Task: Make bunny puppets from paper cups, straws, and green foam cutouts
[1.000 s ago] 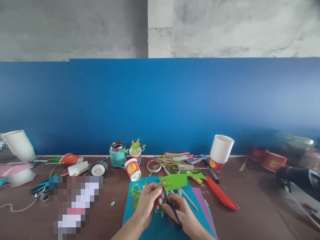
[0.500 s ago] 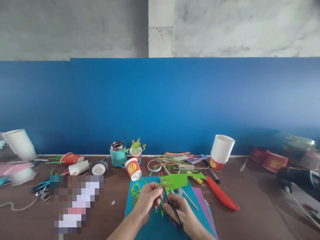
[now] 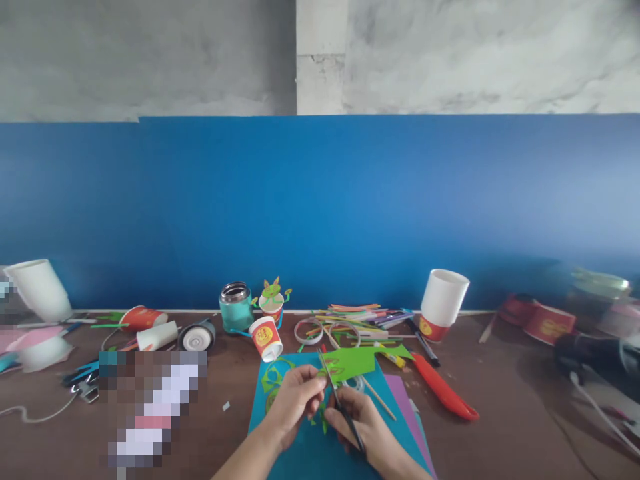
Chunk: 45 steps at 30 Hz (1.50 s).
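My left hand (image 3: pixel 299 400) pinches the edge of a green paper sheet (image 3: pixel 357 365) that has small reddish-brown drawn shapes on it. In my right hand (image 3: pixel 363 421) are black-handled scissors (image 3: pixel 347 417), their blades pointing away from me and lying at the sheet's left part, near my left fingertips. Under both hands lies blue paper (image 3: pixel 320 457). Green cut scraps (image 3: pixel 271 380) are on it at the left, and smaller green bits hang or lie between my hands; which of the two I cannot tell.
Behind the paper stand a teal jar (image 3: pixel 237 308), a paper cup with a green cut-out figure (image 3: pixel 271 293) and a tipped red-and-white cup (image 3: pixel 266 339). Colourful sticks (image 3: pixel 365 320) and tape rings (image 3: pixel 309 331) lie beyond. Rightward are stacked cups (image 3: pixel 444 303) and a red tube-like item (image 3: pixel 445 390).
My right hand and the scissor handles have shifted very slightly. Both hands keep their hold, and the green sheet stays in place.
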### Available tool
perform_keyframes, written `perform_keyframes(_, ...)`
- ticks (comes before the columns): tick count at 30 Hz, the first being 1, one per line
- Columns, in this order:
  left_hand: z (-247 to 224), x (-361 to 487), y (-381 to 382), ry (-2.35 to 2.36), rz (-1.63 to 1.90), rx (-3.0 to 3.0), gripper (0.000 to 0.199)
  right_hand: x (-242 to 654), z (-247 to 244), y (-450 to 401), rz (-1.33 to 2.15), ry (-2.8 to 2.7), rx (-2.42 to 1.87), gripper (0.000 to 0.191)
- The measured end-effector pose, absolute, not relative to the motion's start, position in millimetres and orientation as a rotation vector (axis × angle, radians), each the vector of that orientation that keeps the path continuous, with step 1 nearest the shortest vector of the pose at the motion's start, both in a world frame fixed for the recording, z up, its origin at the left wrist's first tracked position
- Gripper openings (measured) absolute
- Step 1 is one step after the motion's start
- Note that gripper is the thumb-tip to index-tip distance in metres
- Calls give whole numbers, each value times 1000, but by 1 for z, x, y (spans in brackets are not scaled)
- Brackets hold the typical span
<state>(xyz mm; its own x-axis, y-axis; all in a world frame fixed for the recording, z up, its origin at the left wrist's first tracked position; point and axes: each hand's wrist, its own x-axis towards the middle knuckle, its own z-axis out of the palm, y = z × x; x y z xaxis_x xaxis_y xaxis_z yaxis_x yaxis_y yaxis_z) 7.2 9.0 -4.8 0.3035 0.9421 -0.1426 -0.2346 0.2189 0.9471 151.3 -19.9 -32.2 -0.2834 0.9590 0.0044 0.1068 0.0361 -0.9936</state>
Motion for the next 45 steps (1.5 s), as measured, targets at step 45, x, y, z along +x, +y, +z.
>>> perform_keyframes(45, -6, 6, 11, 841, 954, 946, 25, 152, -27, -22, 1357, -1488, -1179, 40)
